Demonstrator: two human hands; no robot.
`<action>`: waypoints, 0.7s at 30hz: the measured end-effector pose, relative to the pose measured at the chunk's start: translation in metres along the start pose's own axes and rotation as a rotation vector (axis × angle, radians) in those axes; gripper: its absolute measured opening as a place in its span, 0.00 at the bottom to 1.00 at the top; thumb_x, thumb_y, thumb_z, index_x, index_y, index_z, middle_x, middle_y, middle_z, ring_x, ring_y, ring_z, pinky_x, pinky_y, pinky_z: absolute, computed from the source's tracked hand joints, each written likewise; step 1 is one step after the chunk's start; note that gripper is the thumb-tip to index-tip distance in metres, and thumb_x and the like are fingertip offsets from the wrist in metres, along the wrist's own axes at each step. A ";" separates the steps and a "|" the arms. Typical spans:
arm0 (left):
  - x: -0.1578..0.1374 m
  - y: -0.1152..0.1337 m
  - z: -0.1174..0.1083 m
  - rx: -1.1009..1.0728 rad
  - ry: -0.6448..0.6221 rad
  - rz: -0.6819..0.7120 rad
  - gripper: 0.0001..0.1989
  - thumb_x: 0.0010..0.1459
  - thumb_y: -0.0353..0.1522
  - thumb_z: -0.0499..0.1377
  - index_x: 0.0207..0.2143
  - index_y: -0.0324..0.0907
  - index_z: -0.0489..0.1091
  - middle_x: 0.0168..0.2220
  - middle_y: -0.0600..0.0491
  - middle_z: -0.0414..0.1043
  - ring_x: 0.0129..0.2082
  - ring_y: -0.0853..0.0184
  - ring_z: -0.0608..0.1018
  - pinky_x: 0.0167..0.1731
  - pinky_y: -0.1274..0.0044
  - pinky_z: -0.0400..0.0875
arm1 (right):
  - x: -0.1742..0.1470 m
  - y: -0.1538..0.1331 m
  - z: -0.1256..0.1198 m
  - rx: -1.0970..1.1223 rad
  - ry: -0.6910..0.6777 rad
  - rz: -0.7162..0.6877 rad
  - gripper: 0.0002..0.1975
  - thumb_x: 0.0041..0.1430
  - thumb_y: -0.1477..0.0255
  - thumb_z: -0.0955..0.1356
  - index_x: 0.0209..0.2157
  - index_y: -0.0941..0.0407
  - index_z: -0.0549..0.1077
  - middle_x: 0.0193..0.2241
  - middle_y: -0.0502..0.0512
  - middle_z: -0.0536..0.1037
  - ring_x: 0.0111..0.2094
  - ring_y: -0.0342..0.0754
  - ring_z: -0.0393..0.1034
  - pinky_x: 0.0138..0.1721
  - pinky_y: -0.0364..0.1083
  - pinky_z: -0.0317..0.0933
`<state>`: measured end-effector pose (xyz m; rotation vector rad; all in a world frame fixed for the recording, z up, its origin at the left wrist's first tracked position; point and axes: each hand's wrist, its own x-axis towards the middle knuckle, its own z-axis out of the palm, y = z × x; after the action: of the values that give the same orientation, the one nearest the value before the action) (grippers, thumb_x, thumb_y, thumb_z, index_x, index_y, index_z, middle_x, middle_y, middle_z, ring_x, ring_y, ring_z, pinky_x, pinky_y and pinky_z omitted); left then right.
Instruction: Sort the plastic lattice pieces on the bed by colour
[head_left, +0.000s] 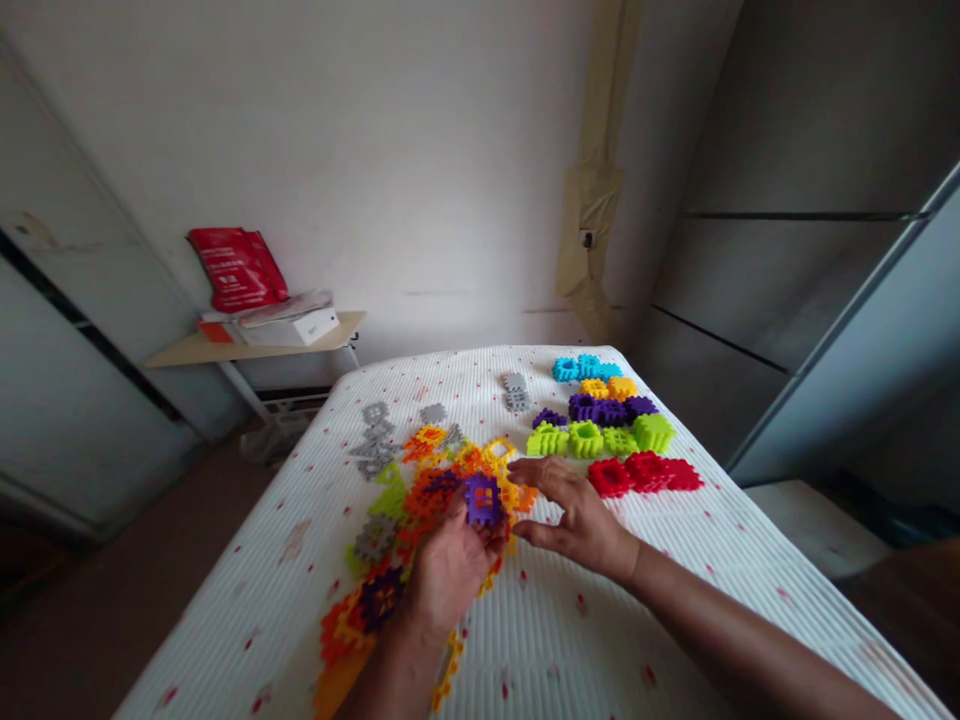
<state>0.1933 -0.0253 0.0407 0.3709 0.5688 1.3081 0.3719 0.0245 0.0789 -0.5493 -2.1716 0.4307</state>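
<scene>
The left hand pinched the purple piece in its fingers; the right hand hovered right, fingers spread. Gripping by the edges seemed best.

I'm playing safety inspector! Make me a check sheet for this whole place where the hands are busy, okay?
Surface: white ribbed cover with small red marks.
Job's things: mixed pile of interlocking pieces; at the right, red group, lime green group, dark purple group, yellow group and blue group; grey pieces beyond the pile.
Clutter: red bag and white box on the side table.
Hands: left hand holds a purple window piece; right hand is open beside it, nothing seen in it.
Cables: no loose cable seen; beige tape surrounds a socket.
Surroundings: white wall ahead, grey panels at the right.
</scene>
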 end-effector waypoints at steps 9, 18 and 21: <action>-0.003 -0.009 -0.004 0.013 -0.092 -0.009 0.13 0.53 0.34 0.57 0.41 0.43 0.71 0.37 0.49 0.73 0.33 0.65 0.74 0.34 0.71 0.67 | 0.016 -0.015 0.015 -0.138 -0.215 -0.003 0.27 0.51 0.66 0.70 0.52 0.55 0.63 0.46 0.60 0.72 0.45 0.52 0.65 0.45 0.50 0.61; -0.008 -0.001 -0.006 0.068 -0.045 0.041 0.33 0.52 0.42 0.54 0.60 0.53 0.49 0.47 0.45 0.69 0.44 0.58 0.72 0.43 0.66 0.65 | 0.035 0.043 -0.070 -0.447 -0.130 0.088 0.26 0.52 0.69 0.69 0.53 0.55 0.63 0.43 0.57 0.73 0.43 0.50 0.65 0.43 0.47 0.61; -0.009 0.003 -0.010 0.094 -0.050 0.065 0.35 0.52 0.40 0.54 0.61 0.53 0.47 0.46 0.45 0.69 0.43 0.59 0.72 0.44 0.66 0.65 | 0.040 0.090 -0.122 -0.744 -0.178 0.336 0.27 0.51 0.69 0.69 0.53 0.52 0.64 0.42 0.57 0.73 0.40 0.49 0.67 0.41 0.45 0.62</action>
<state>0.1840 -0.0337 0.0353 0.5021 0.5817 1.3338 0.4681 0.1356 0.1340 -1.3334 -2.3861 -0.1919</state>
